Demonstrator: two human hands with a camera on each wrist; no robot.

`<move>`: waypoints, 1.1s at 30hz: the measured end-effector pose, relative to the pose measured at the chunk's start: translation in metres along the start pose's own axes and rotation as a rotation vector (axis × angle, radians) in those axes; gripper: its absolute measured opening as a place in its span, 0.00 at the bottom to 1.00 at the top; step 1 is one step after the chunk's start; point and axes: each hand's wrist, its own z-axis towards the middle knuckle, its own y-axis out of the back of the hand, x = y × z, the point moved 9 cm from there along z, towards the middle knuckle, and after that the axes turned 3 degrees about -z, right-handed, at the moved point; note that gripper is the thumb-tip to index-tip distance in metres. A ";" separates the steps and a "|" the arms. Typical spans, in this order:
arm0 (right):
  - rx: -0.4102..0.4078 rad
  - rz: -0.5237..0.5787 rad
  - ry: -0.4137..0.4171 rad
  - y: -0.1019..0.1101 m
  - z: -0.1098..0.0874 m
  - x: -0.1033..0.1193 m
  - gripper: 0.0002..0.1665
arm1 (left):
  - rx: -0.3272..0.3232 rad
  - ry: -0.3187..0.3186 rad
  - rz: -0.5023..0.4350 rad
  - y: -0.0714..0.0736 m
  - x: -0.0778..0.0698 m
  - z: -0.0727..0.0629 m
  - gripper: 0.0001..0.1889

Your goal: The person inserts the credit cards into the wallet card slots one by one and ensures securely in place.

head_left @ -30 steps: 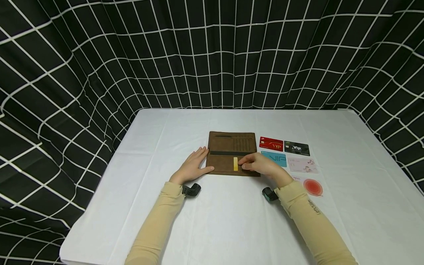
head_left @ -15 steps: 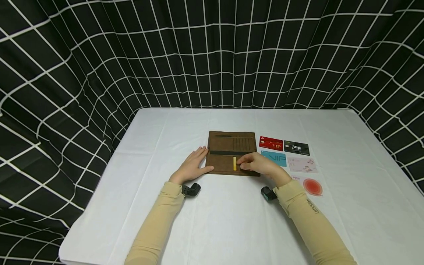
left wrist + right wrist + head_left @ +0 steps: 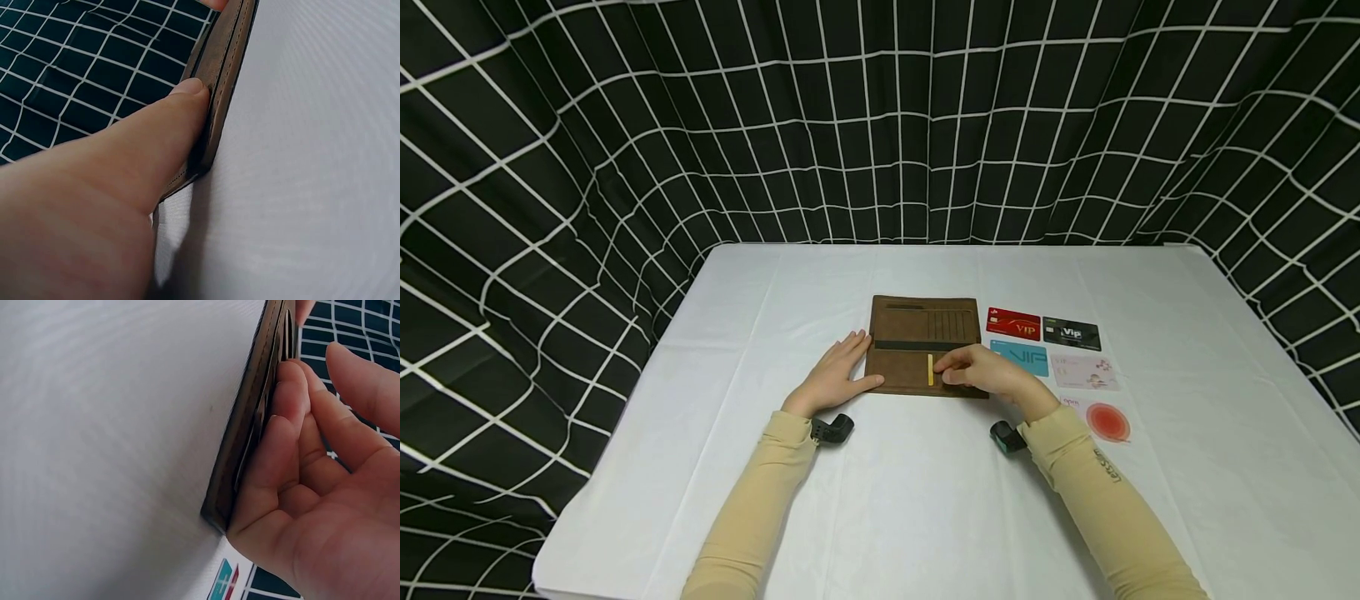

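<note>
A brown wallet lies unfolded on the white table. Out of a pocket in its near half shows a narrow yellow strip of a card. Spread fingers of my left hand rest at the wallet's left edge, the thumb pressing on its near left corner. On the near right part, my right hand has its fingertips right at the strip's right side. In the right wrist view, bent fingers press against the leather, with one digit held apart from them. Most of the yellow card is hidden.
Right of the wallet lie a red VIP card, a black Vip card, a teal VIP card, a pale pink card and a white card with a red circle. A black grid curtain hangs behind.
The visible yellow strip has become narrower as my right fingertips shift slightly left. My left hand stays in place on the wallet.
</note>
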 end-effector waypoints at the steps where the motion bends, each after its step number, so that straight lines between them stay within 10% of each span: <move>1: -0.002 -0.001 -0.002 0.000 0.000 0.000 0.15 | 0.000 0.000 0.003 0.000 0.000 0.000 0.44; 33: 0.050 0.117 0.126 0.023 -0.035 -0.015 0.25 | -0.012 -0.009 -0.004 -0.001 0.000 0.000 0.44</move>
